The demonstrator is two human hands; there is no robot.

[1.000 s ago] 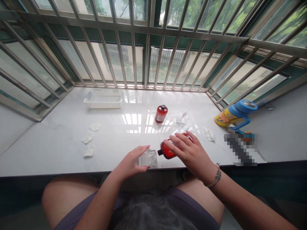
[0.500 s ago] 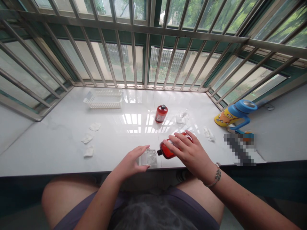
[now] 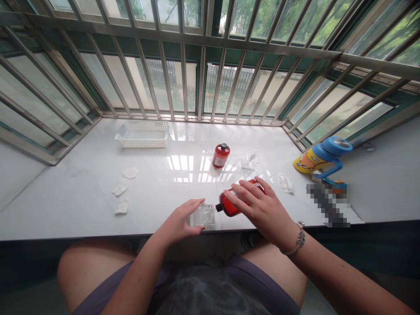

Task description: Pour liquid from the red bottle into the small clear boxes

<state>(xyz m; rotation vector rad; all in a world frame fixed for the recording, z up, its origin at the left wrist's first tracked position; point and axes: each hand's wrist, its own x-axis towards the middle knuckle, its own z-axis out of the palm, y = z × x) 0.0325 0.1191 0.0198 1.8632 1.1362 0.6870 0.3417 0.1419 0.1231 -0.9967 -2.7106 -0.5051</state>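
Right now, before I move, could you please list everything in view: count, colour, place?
Glossy flat countertop: 1, white, centre
Metal window bars: many, silvery-grey, behind countertop
Perforated rectangular plastic basket: 1, white, back left
Upright capped bottle: 1, red, back centre
Tilted rounded bottle: 1, red, in right hand
Square transparent box: 1, colourless, in left hand
Flat transparent case: 1, colourless, behind tilted bottle
Crumpled tissue-like pieces: 4, white, three left, one right
Cartoon-print handled flask: 1, yellow-blue, right
Pixelated object: 1, dark grey, front right, unclear
Blurred item: 1, orange-blue, beside flask
Beaded bracelet: 1, silvery-grey, right wrist
Left hand, right hand: 2, bare, front centre
Clothed lap: 1, purple-grey, bottom
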